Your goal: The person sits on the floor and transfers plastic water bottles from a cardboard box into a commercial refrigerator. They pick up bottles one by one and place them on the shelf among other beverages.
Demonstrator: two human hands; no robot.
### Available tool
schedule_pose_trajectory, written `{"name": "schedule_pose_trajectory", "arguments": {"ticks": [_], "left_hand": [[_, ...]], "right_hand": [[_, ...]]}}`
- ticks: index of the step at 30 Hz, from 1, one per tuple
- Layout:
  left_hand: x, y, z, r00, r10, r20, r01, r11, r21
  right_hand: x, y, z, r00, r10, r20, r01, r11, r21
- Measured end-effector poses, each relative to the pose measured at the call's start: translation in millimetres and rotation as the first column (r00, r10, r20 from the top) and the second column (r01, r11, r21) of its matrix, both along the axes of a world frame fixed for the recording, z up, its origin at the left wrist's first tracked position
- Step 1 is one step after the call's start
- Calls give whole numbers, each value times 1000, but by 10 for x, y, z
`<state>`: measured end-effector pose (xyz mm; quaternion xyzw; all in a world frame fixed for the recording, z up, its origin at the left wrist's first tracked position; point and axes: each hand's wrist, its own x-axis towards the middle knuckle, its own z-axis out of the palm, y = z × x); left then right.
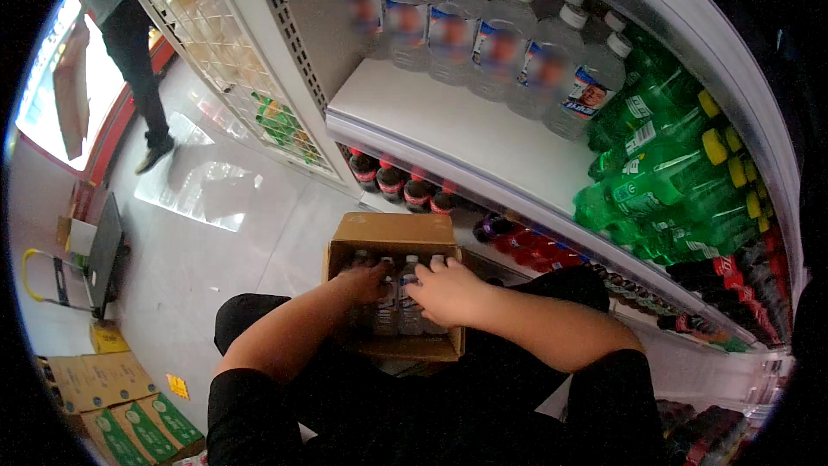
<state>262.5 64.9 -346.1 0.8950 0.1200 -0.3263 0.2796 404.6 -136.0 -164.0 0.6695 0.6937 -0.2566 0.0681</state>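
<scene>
An open cardboard box [396, 228] stands between my knees and holds several clear plastic bottles [386, 317] with white caps. Inside it, my left hand [370, 279] reaches in at the left among the bottle tops; its fingers are dark and blurred, so its grip cannot be told. My right hand [446, 291] lies over the bottles on the right, fingers curled around the necks and caps. Above the box, a white shelf [453, 123] bears a row of clear labelled bottles [498, 45] with white caps. Green soda bottles [653, 188] lie at its right.
Dark cola bottles [417, 191] stand on a lower shelf. A wire-grid rack [239, 58] adjoins the shelving. On the left are a platform hand truck [107, 252] and stacked cartons [116, 378]. Another person's leg and shoe [155, 152] show at the upper left.
</scene>
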Motion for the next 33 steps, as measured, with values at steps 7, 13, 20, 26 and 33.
{"name": "schedule_pose_trajectory", "arguments": {"ticks": [7,13,20,26,33], "left_hand": [[211,-36,-391,980,-195,-30,196,980,20],[223,95,-823,959,-282,-21,283,957,59],[304,107,-671,969,-217,-121,214,976,-42],[435,-239,421,904,-251,-345,303,947,104],[-536,-583,955,845,-456,-280,524,811,261]], "right_hand": [[-86,16,35,999,-13,30,11,998,63],[-122,77,-10,998,35,-49,-39,996,-76],[-19,40,-154,1000,-24,14,24,998,-65],[4,77,-14,999,-37,0,37,999,-31],[41,-9,-89,999,-40,4,40,998,-38]]}}
